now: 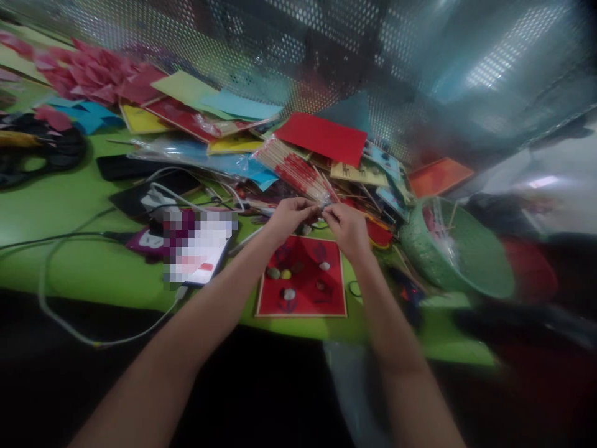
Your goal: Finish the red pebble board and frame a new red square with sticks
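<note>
Both of my hands meet above the far edge of a red square board [303, 292] with a pale border. My left hand [293, 218] is closed in a pinch, and my right hand [346, 225] pinches close beside it. Whatever lies between the fingertips is too small and blurred to name. Dark painted shapes and a few small pebble-like pieces, among them a yellow one [285, 274] and a white one [289, 294], lie on the board. Just beyond my fingers is a bundle of red-marked wooden sticks [296, 168].
A phone [200, 252] with a cable lies left of my forearm, by a purple power strip [147, 241]. A green basket [466, 255] stands at the right. Coloured paper, a red sheet [321, 135] among it, is heaped at the back against a perforated metal panel [298, 56].
</note>
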Demonstrator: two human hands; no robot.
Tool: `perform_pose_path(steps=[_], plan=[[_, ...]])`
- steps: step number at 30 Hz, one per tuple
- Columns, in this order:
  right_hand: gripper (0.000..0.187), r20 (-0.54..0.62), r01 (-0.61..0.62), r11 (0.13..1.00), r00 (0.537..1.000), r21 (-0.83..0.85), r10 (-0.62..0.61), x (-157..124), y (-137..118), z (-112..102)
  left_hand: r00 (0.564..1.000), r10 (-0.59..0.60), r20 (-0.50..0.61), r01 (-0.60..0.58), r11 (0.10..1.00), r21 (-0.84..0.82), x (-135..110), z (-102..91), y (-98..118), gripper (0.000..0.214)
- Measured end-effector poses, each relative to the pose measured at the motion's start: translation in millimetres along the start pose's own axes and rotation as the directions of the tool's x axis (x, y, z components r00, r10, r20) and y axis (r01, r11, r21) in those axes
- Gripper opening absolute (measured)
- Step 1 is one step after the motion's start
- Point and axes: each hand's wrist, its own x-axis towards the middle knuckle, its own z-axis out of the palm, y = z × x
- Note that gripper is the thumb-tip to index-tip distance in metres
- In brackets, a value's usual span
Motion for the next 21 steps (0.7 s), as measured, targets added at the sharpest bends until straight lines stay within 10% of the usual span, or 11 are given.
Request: perform_pose_path(steps=[11,21], plan=[[0.017,-0.069,0.003,1.0,0.998,-0.028,-0.005,-1,-4,4,0.999,0.03,0.039,-0.032,0.999,0.035,0,1.1,-4,0.035],[0.013,0.016,-0.225,0.898,0.972,0.379,0.236,0,-4,4,0.993,-0.077,0.093,0.082,0.995,-0.057,-3,1.0,6,0.034]])
